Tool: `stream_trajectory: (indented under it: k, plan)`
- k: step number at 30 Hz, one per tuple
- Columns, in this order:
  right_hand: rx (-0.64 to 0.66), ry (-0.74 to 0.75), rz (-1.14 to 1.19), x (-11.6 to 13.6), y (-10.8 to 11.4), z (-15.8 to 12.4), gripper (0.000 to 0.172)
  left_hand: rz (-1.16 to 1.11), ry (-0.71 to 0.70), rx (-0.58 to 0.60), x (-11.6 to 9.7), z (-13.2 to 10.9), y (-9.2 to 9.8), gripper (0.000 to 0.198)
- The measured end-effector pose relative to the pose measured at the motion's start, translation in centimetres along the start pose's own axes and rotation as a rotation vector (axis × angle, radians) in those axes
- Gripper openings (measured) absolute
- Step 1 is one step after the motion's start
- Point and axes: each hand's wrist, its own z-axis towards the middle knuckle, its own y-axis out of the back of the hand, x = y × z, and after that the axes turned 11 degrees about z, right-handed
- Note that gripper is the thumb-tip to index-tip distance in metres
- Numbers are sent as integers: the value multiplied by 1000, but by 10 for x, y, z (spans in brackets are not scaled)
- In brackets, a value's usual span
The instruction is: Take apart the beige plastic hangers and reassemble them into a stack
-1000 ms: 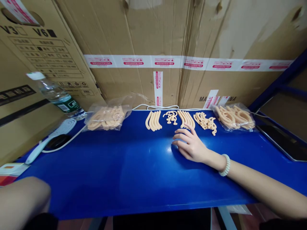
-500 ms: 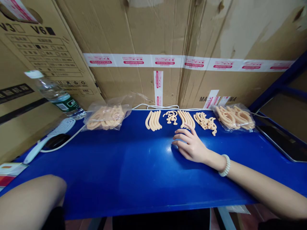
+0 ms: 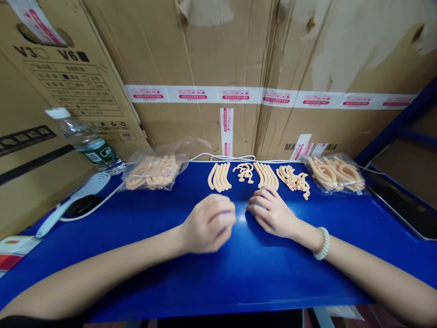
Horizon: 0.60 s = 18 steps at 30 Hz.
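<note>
My left hand (image 3: 211,223) is over the middle of the blue table, fingers curled into a loose fist; whether anything is inside cannot be seen. My right hand (image 3: 274,213) rests on the table to its right, fingers apart and slightly bent, holding nothing. Its fingertips are just in front of a row of beige curved strips (image 3: 266,175). Farther left lies another row of beige curved strips (image 3: 219,176). Between the rows is a small pile of beige hooked pieces (image 3: 244,172). Right of them is a heap of smaller beige curved pieces (image 3: 292,178).
Clear plastic bags of beige parts lie at left (image 3: 153,172) and right (image 3: 336,173). A water bottle (image 3: 97,148), a hairbrush (image 3: 78,191) and a black oval object (image 3: 83,206) are at far left. A dark tablet-like screen (image 3: 403,207) stands right. Cardboard (image 3: 191,123) walls the back.
My left hand has come in from the lower left to the middle of the table, now curled. My right hand has stayed nearly in place. The view has shifted slightly.
</note>
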Motion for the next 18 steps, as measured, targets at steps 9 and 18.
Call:
stream_trajectory:
  k: [9, 18]
  plan:
    - [109, -45, 7, -3, -3, -1, 28, 150, 207, 114, 49, 5, -15, 27]
    - [154, -88, 82, -6, -3, -2, 26, 47, 254, 161, 65, 0, -21, 27]
